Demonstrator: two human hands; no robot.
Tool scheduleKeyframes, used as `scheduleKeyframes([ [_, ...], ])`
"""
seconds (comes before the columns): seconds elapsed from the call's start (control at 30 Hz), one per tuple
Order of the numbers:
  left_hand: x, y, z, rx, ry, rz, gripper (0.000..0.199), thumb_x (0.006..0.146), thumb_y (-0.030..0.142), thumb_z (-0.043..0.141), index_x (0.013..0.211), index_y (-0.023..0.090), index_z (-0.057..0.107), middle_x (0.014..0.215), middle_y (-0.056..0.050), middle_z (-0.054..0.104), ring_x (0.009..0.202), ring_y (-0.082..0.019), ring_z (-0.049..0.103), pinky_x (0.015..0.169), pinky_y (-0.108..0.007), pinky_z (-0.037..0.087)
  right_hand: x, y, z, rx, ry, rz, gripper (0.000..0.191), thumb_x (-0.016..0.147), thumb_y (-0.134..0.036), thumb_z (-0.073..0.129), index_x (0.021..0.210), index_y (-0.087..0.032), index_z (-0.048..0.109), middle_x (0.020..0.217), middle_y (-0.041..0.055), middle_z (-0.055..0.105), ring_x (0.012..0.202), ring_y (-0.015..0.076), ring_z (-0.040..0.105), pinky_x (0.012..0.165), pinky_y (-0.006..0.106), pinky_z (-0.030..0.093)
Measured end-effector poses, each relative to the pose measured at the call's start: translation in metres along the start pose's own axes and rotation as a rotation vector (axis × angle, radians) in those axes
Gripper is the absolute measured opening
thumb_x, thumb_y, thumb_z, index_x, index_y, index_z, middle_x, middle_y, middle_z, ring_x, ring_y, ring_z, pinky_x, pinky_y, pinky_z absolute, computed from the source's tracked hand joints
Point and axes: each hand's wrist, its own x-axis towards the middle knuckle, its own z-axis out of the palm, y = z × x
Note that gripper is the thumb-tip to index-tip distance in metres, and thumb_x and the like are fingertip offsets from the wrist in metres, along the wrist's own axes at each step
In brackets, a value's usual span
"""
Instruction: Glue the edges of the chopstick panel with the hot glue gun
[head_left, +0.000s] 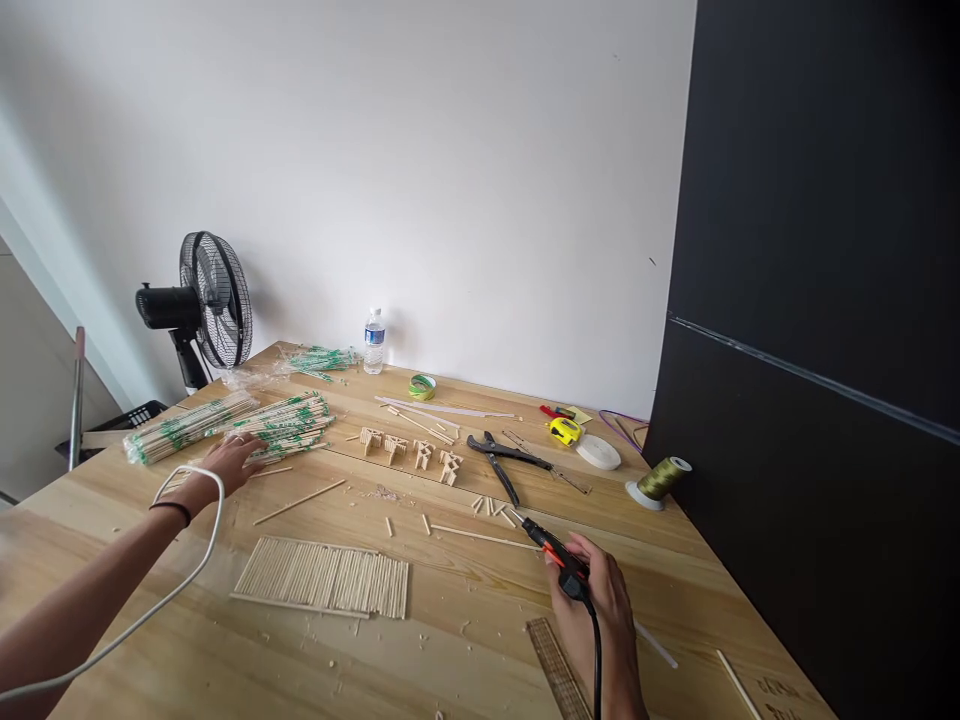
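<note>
My left hand (226, 470) reaches out with fingers stretched over loose wooden sticks, beside a plastic-wrapped bundle of sticks (289, 422) with green print. Whether the fingertips touch the sticks I cannot tell. A white cable (196, 570) crosses over the left forearm. My right hand (596, 590) is closed around a black-and-red corded tool (559, 555), shaped like a soldering iron, its metal tip pointing away and left. Short cut stick pieces (491, 506) lie near the tip. Between the hands, a flat panel of sticks side by side (322, 577) rests on the table.
Several small stick assemblies (395, 448) stand mid-table. Black cutters (499, 462), a yellow tape measure (565, 431), a white disc (598, 452) and a thread spool (660, 482) are rightward. A water bottle (374, 342) and green tape roll (422, 387) stand behind; a fan (214, 300) is back left.
</note>
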Motion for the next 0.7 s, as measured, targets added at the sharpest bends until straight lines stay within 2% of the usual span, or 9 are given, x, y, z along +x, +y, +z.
scheduleKeyframes([
  [0.13, 0.011, -0.001, -0.003, 0.059, -0.053, 0.012, 0.03, 0.102, 0.035, 0.068, 0.123, 0.015, 0.067, 0.128, -0.01, 0.068, 0.117, -0.027, 0.067, 0.101, -0.05, 0.057, 0.002, 0.02, 0.006, -0.054, -0.008, -0.004, 0.045, 0.09, -0.048, 0.06, 0.123, -0.017, 0.062, 0.107, 0.0165, 0.07, 0.101, 0.0371, 0.063, 0.081, 0.048, 0.051],
  [0.23, 0.016, 0.001, -0.005, 0.066, -0.077, 0.01, 0.033, 0.102, 0.036, 0.068, 0.127, 0.015, 0.066, 0.129, -0.01, 0.068, 0.113, -0.027, 0.069, 0.097, -0.048, 0.06, -0.002, 0.026, 0.012, -0.073, -0.024, -0.014, 0.041, 0.086, -0.032, 0.055, 0.123, -0.017, 0.062, 0.106, 0.0153, 0.067, 0.097, 0.0353, 0.062, 0.082, 0.049, 0.051],
  [0.37, 0.017, 0.006, -0.006, 0.039, -0.095, -0.004, 0.034, 0.102, 0.035, 0.067, 0.13, 0.016, 0.064, 0.13, -0.01, 0.067, 0.112, -0.026, 0.069, 0.095, -0.047, 0.061, -0.01, 0.023, 0.011, -0.064, -0.066, -0.051, 0.061, 0.075, -0.015, 0.048, 0.135, -0.02, 0.057, 0.115, 0.0121, 0.064, 0.106, 0.0314, 0.062, 0.094, 0.047, 0.053],
  [0.43, 0.017, 0.007, -0.007, 0.015, -0.099, -0.02, 0.034, 0.102, 0.035, 0.067, 0.13, 0.016, 0.064, 0.13, -0.011, 0.067, 0.112, -0.025, 0.069, 0.095, -0.047, 0.061, -0.014, 0.021, 0.008, -0.051, -0.101, -0.068, 0.07, 0.07, -0.014, 0.047, 0.139, -0.024, 0.056, 0.12, 0.0101, 0.063, 0.111, 0.0294, 0.063, 0.094, 0.044, 0.055],
  [0.53, 0.02, 0.008, -0.012, -0.033, -0.095, -0.056, 0.033, 0.102, 0.035, 0.067, 0.13, 0.016, 0.064, 0.129, -0.01, 0.067, 0.11, -0.025, 0.07, 0.093, -0.046, 0.061, -0.016, 0.022, 0.002, -0.034, -0.143, -0.07, 0.065, 0.072, -0.015, 0.047, 0.135, -0.026, 0.059, 0.118, 0.0072, 0.066, 0.112, 0.0277, 0.067, 0.094, 0.042, 0.058],
  [0.63, 0.023, 0.014, -0.024, -0.111, -0.068, -0.068, 0.033, 0.103, 0.036, 0.067, 0.128, 0.016, 0.064, 0.125, -0.01, 0.068, 0.106, -0.024, 0.07, 0.091, -0.044, 0.062, -0.01, 0.026, -0.01, -0.049, -0.11, -0.031, 0.056, 0.072, -0.02, 0.05, 0.126, -0.023, 0.064, 0.114, 0.0106, 0.067, 0.112, 0.0333, 0.068, 0.097, 0.049, 0.057],
  [0.7, 0.019, 0.025, -0.031, -0.19, -0.046, -0.028, 0.031, 0.103, 0.037, 0.066, 0.125, 0.015, 0.065, 0.12, -0.009, 0.07, 0.102, -0.023, 0.071, 0.088, -0.042, 0.062, -0.004, 0.022, -0.023, -0.065, -0.072, -0.003, 0.05, 0.073, -0.024, 0.05, 0.12, -0.019, 0.067, 0.113, 0.0152, 0.068, 0.111, 0.038, 0.068, 0.095, 0.054, 0.057],
])
